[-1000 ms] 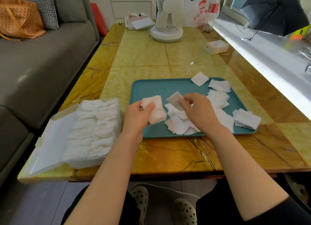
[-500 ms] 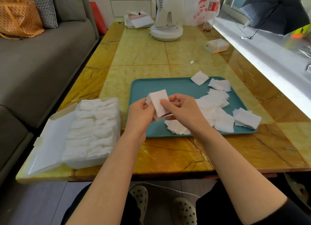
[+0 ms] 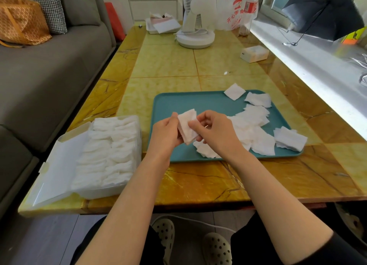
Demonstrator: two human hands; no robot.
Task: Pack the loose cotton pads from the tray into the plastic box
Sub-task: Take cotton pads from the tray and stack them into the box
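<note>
L hand (image 3: 165, 133): fingers curled round the left side of a small stack of cotton pads (image 3: 187, 125), thumb on its front face.
R hand (image 3: 216, 133): thumb & forefinger pinch the stack's right edge; other fingers curled in behind it.
Held stack: white, square, several layers, tilted. It's lifted off the tray (image 3: 188, 104), between both hands, over the tray's near-left part.
Tray: teal, mid-table, right in front of the person; left half bare.
Loose pads (image 3: 256, 115): spread over the tray's right half, overlapping, some tucked under the R wrist.
Far pad (image 3: 234, 91): lies across the tray's far rim, partly on the table (image 3: 164, 62).
Corner pile (image 3: 290, 138): small heap at the tray's near-right corner, reaching over the rim.
Plastic box (image 3: 103, 191): just left of the tray, near the table's front-left corner; lid (image 3: 57, 173) swung open to the left.
Packed pads (image 3: 107, 151): two rows, filling most of the box.
Table: yellow marble-look top w/ darker amber border.
Far end: white fan (image 3: 195, 38) on a round base, plastic bag w/ red print (image 3: 234, 12) beside it.
Right side: small white packet (image 3: 254, 54) on the table, black umbrella (image 3: 325, 12) on the sill.
Left side: grey sofa (image 3: 39, 76) w/ an orange bag (image 3: 21, 20).
</note>
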